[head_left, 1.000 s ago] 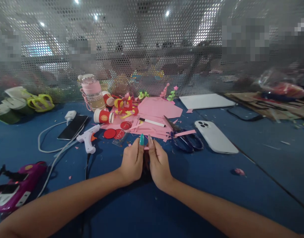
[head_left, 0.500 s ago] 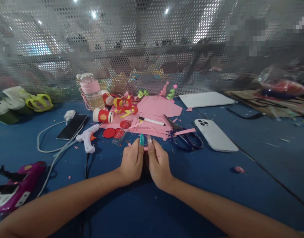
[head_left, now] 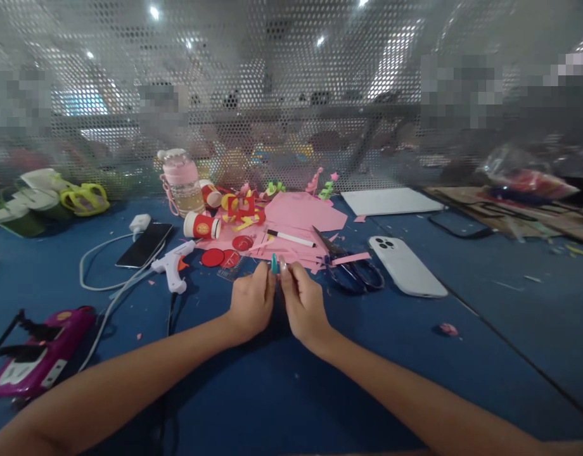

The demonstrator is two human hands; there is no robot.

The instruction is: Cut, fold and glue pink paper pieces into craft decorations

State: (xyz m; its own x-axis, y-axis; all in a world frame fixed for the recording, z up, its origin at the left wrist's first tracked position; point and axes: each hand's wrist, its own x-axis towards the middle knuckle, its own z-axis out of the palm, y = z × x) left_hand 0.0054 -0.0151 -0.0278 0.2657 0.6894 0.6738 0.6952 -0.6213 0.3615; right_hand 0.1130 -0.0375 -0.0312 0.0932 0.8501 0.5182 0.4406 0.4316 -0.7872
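Note:
My left hand and my right hand meet above the blue table, thumbs side by side and fingers curled in. Both are closed on something I cannot make out, hidden between the fingertips. Just beyond them lie pink paper sheets with a white marker on top. Dark blue scissors rest to the right of my hands, a pink strip across them. Left of my hands are red paper circles and a white glue gun.
A white phone lies at right, a black phone at left. Behind stand a pink-lidded bottle and a red-white cup on its side. A purple device sits front left. A perforated screen rises behind.
The view has shifted slightly. The bit of pink that showed between my thumbs is now hardly visible. Both hands stay together in nearly the same place.

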